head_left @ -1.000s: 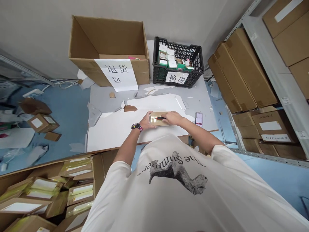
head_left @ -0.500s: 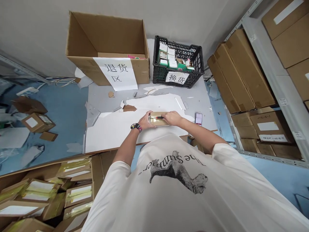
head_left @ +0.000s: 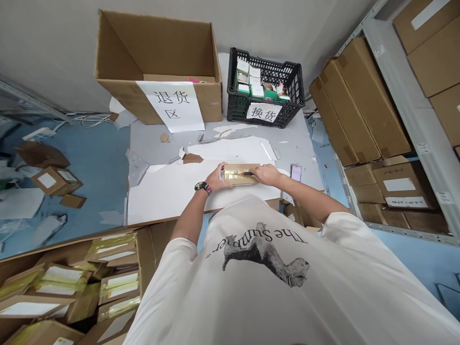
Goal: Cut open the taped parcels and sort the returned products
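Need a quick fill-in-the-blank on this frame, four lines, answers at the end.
The left hand and right hand rest on a flat tan package; the wristwatch is on the ____ arm.
The crate sign on the black plastic crate reads ____.
The box sign on the open cardboard box reads ____.
The printed T-shirt says "The ____".

Answers: left; 换货; 退货区; Summer.
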Action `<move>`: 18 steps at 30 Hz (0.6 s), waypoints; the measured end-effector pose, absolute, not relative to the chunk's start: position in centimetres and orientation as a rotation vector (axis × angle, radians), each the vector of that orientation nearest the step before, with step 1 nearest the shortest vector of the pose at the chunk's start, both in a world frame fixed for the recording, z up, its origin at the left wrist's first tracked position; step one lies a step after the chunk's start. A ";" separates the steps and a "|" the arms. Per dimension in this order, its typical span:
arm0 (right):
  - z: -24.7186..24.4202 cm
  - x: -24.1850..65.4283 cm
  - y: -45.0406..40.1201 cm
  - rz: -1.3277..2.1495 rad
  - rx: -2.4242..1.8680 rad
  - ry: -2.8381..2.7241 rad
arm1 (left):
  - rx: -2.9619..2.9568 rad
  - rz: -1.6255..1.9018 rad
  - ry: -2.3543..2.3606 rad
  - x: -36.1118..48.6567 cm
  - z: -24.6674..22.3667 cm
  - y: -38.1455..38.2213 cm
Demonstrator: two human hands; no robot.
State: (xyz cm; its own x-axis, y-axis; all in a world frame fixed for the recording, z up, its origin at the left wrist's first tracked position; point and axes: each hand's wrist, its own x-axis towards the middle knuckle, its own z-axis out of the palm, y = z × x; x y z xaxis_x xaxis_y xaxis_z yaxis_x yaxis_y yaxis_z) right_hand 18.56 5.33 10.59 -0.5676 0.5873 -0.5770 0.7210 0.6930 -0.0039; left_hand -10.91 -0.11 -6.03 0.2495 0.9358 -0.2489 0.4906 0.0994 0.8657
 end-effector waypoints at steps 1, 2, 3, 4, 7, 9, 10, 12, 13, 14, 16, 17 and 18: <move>10.5 18.7 5.5 -0.312 1.000 2.351 | 1.542 0.559 1.388 -10.9 -6.1 -0.1; 10.4 19.1 5.7 -0.303 1.003 2.341 | 1.545 0.553 1.390 -11.0 -6.1 -0.1; 10.3 19.5 5.9 -0.293 1.013 2.321 | 1.545 0.550 1.391 -11.0 -6.1 0.0; 10.2 20.1 6.1 -0.284 1.027 2.294 | 1.545 0.550 1.390 -11.0 -6.1 0.0; 10.2 22.4 6.3 -0.263 1.073 2.239 | 1.546 0.550 1.395 -11.0 -5.9 0.0; 10.4 23.8 6.1 -0.251 1.095 2.231 | 1.557 0.538 1.404 -10.9 -5.8 -0.1; 10.5 24.3 6.0 -0.245 1.103 2.228 | 1.563 0.533 1.410 -10.9 -5.7 -0.1; 10.7 25.1 5.8 -0.234 1.116 2.218 | 1.574 0.527 1.421 -10.9 -5.5 -0.1; 10.8 25.4 5.8 -0.231 1.121 2.216 | 1.577 0.524 1.425 -10.9 -5.4 -0.1; 10.9 25.6 5.7 -0.232 1.125 2.214 | 1.579 0.520 1.430 -10.8 -5.4 -0.1; 11.0 26.2 5.7 -0.249 1.136 2.205 | 1.582 0.507 1.434 -10.8 -5.3 -0.2; 11.0 26.5 5.7 -0.259 1.145 2.201 | 1.584 0.503 1.434 -10.8 -5.2 -0.3; 11.1 26.9 5.7 -0.268 1.154 2.196 | 1.585 0.501 1.435 -10.7 -5.2 -0.3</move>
